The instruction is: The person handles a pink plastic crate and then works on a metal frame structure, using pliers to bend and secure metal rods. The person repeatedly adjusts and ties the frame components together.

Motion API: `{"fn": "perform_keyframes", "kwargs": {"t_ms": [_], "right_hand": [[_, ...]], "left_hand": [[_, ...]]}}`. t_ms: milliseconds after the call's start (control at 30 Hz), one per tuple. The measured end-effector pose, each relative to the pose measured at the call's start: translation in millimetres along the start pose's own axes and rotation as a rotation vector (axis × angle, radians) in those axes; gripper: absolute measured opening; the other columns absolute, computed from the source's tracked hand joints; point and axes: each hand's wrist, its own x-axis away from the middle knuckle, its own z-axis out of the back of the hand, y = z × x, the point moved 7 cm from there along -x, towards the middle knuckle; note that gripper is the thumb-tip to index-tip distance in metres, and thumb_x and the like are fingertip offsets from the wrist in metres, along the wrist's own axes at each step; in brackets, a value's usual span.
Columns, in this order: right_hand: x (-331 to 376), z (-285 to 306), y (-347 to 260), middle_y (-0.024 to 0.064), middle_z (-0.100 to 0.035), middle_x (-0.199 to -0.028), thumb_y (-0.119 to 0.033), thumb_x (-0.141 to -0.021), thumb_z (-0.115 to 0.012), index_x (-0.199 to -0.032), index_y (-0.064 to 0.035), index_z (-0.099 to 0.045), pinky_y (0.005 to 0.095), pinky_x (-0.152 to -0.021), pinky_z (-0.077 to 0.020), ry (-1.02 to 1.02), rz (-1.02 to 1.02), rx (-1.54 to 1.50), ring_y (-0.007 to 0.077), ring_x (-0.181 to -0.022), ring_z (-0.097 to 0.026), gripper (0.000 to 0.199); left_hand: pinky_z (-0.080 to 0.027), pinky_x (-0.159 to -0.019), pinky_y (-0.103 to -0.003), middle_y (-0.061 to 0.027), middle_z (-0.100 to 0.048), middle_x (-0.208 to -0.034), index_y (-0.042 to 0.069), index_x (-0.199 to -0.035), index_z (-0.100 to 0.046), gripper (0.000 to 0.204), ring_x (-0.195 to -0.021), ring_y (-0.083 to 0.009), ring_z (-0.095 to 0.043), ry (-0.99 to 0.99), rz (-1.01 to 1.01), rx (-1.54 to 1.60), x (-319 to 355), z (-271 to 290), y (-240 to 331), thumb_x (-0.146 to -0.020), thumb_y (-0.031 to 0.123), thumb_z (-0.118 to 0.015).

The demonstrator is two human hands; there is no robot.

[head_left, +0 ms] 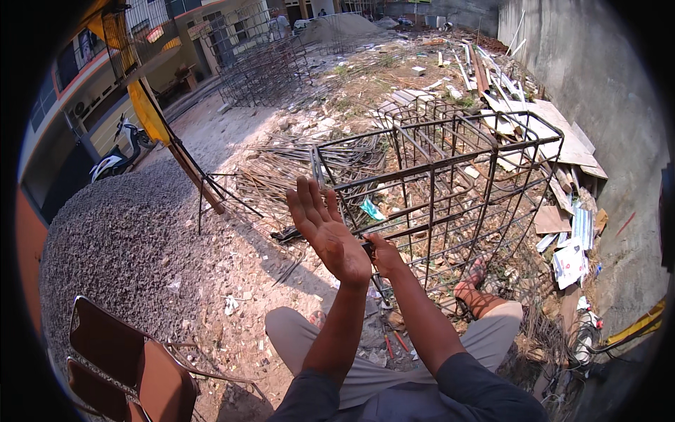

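Note:
My left hand point(329, 235) is raised with the palm showing and the fingers stretched out, holding nothing. Close beside its wrist, my right hand point(384, 255) is closed around something dark, mostly hidden by the fingers; I cannot tell if it is a tool or a bar. Both hands are at the near left end of a rebar cage point(432, 166), a long boxy frame of dark steel bars and square stirrups. Red-handled pliers point(389, 346) lie on the ground between my legs, below the right forearm.
Loose rebar rods point(274, 169) lie behind the cage. A gravel heap point(126, 239) and brown chairs point(165, 380) stand at left, near a leaning pole point(179, 158). Boards and scrap point(555, 133) line the concrete wall point(590, 84) at right. Tangled wire point(541, 330) lies by my foot.

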Motion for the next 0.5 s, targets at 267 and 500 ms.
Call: {"fn": "perform_keyframes", "kwargs": {"t_ms": [267,500], "right_hand": [[-34.7,28.8,9.5,0.0066,-0.071,-0.105,-0.031,-0.092,-0.074,-0.118,-0.0048,-0.067,0.0338,-0.082,-0.055,-0.039,0.12,-0.162,0.0151,-0.09,-0.068,0.037],[8.4,-3.6,-9.7,-0.0011,-0.067,-0.087,-0.031,-0.093,-0.073,-0.101,-0.0132,-0.066,0.0275,-0.068,-0.0485,0.037,0.067,0.023,0.0099,-0.073,-0.062,0.021]], "left_hand": [[-0.009,-0.125,-0.046,-0.0169,-0.011,-0.171,0.006,-0.164,-0.014,0.092,-0.158,-0.0315,-0.01,-0.93,0.488,0.275,52.2,-144.7,-14.9,-0.099,0.061,-0.049],[-0.013,-0.125,-0.049,-0.0178,-0.017,-0.169,0.007,-0.163,-0.017,0.089,-0.157,-0.0332,-0.015,-0.726,0.362,0.157,46.3,-121.7,-24.4,-0.099,0.058,-0.052]]}}
